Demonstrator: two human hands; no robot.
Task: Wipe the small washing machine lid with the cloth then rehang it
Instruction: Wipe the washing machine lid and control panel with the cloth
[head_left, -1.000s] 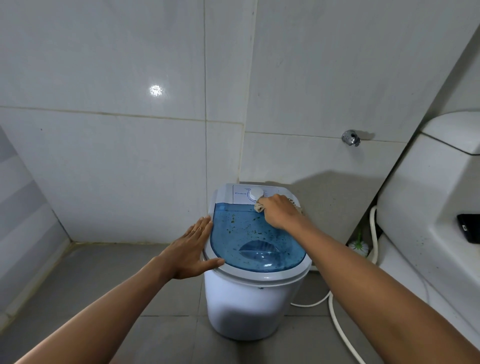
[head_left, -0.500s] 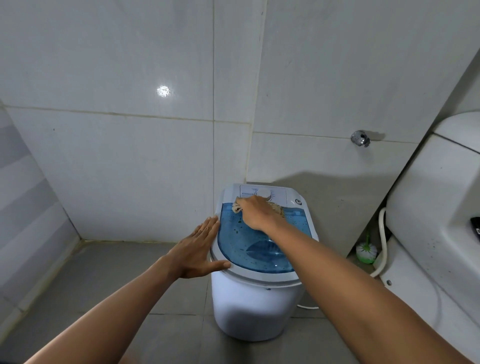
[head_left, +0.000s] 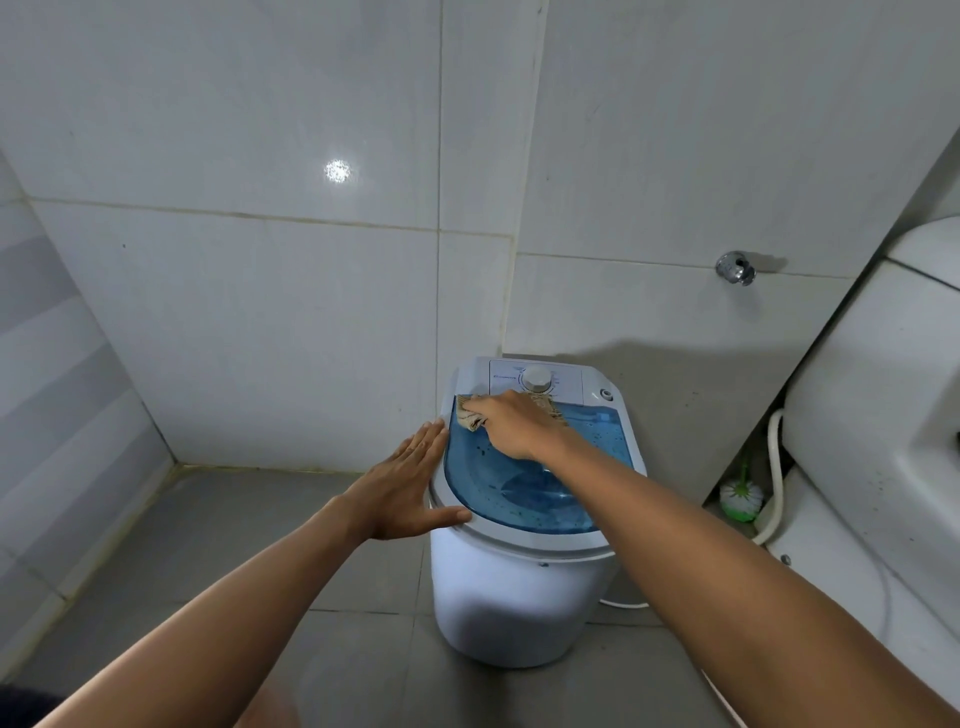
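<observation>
A small white washing machine (head_left: 514, 603) stands on the grey floor against the tiled wall. Its translucent blue lid (head_left: 540, 488) carries small dark specks, mostly toward the right side. My right hand (head_left: 514, 423) presses a beige cloth (head_left: 470, 415) flat on the lid's far left corner, just below the white control dial (head_left: 536, 379); most of the cloth is hidden under the hand. My left hand (head_left: 402, 491) lies flat against the machine's left rim, fingers spread, thumb hooked over the front edge.
A white toilet (head_left: 878, 415) fills the right side, with a white hose (head_left: 774, 478) and a green-and-white toilet brush (head_left: 740, 499) in the gap beside the machine. A chrome wall tap (head_left: 733, 267) sits above. Grey floor tiles extend to the left.
My right hand has slid the cloth leftward along the lid's far edge, from under the dial to the far left corner. The left hand has stayed on the rim. The view shifted left.
</observation>
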